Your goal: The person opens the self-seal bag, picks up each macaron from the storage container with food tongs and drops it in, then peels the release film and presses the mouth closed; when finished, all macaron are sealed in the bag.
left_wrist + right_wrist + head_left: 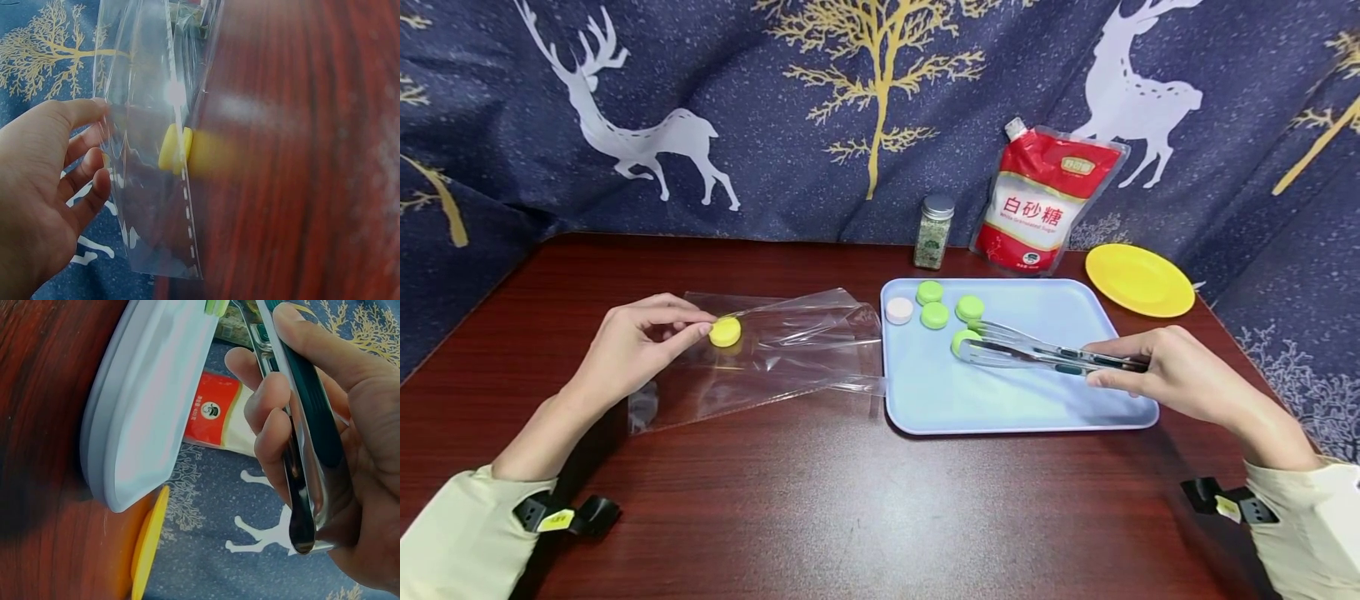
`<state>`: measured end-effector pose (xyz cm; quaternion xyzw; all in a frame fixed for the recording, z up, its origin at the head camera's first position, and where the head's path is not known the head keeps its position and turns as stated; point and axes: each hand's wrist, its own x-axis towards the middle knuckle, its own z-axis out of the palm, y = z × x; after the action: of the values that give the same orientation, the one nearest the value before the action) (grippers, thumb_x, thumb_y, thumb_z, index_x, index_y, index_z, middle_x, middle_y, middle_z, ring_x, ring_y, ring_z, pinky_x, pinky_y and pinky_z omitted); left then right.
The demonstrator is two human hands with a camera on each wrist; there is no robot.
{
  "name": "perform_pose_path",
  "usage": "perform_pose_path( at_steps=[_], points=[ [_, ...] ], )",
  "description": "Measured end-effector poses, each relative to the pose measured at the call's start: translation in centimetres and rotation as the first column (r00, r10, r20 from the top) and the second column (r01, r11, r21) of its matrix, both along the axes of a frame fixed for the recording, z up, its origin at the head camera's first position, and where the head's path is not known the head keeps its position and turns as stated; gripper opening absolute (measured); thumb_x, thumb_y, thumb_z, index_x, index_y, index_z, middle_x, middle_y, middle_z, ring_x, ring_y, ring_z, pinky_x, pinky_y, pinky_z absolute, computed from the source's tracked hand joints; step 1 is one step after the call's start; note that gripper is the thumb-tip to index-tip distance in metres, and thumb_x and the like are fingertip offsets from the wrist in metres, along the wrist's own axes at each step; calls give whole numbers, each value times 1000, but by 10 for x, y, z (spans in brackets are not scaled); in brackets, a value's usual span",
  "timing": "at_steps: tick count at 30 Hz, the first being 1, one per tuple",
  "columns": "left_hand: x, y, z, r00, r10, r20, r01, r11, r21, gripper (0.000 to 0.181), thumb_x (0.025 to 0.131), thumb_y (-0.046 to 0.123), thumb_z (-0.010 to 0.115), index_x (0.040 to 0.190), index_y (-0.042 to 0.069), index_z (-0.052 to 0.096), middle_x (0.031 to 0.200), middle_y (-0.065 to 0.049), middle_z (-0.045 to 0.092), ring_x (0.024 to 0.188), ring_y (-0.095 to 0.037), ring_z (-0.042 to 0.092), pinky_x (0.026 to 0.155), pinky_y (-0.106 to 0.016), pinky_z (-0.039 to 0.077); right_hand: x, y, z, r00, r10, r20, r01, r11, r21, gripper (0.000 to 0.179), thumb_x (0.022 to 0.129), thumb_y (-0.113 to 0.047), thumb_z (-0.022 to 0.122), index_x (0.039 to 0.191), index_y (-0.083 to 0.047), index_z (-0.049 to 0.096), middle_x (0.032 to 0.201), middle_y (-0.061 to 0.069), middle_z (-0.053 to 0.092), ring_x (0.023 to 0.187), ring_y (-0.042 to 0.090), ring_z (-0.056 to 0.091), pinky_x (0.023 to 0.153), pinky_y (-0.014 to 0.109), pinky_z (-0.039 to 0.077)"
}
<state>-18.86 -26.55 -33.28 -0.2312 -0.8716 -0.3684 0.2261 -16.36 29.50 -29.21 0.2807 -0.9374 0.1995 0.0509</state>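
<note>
Left hand (643, 337) pinching clear bag (797, 358) edge, fingers nearly together, yellow disc (726, 332) at fingertips, in or on bag unclear; right hand (1187, 379) fingers curled round tongs (1075, 354), tips at green disc (964, 340) on blue tray (940, 400)

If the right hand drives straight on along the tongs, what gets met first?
Likely the frontmost green disc, right at the tips of the tongs in the right hand; actual contact is unclear.
</note>
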Motion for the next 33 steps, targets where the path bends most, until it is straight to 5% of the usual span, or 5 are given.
perform_pose_path(
  at_steps=[4, 13, 20, 25, 33],
  points=[
    [9, 9, 12, 1000, 0, -2, 0, 1000, 5, 19, 71, -12, 73, 84, 2, 73, 80, -5, 65, 62, -5, 48, 51, -14, 36, -1, 0, 0, 1000, 4, -20, -4, 1000, -1, 33, 70, -16, 82, 101, -8, 73, 61, -17, 49, 48, -2, 29, 41, 18, 25],
    [12, 14, 16, 1000, -16, 10, 16, 1000, 13, 16, 73, -11, 72, 85, 0, 73, 80, -7, 65, 61, -4, 47, 51, -16, 36, 1, -11, 5, 996, 51, -73, -52, 998, -18, 35, 68, -13, 82, 101, -7, 72, 62, -17, 53, 46, -3, 28, 42, 16, 27],
    [-1, -2, -3, 1000, -7, 5, 7, 1000, -9, 22, 70, -10, 75, 87, 5, 75, 84, 0, 65, 68, -3, 51, 51, -16, 36, -5, -36, 10, 993, 103, -59, -105, 994, -31, 36, 69, -12, 82, 103, -7, 72, 57, -18, 48, 44, -3, 25, 42, 17, 26],
    [-2, -4, -5, 1000, -9, -3, 9, 1000, -9, 23, 70, -9, 76, 87, 6, 75, 84, 1, 65, 70, -2, 52, 52, -15, 36, -10, -55, 11, 991, 128, -33, -129, 991, -36, 38, 70, -16, 82, 105, -7, 72, 57, -19, 49, 43, -1, 21, 42, 19, 27],
    [-2, -2, -2, 1000, -23, -13, 23, 1000, 1, 22, 70, -8, 76, 87, 6, 75, 84, 2, 65, 69, -3, 52, 51, -16, 36, -18, -81, 10, 978, 208, -32, -209, 977, -39, 34, 73, -18, 80, 104, -8, 72, 51, -19, 32, 44, -2, 20, 41, 21, 26]
  ],
)
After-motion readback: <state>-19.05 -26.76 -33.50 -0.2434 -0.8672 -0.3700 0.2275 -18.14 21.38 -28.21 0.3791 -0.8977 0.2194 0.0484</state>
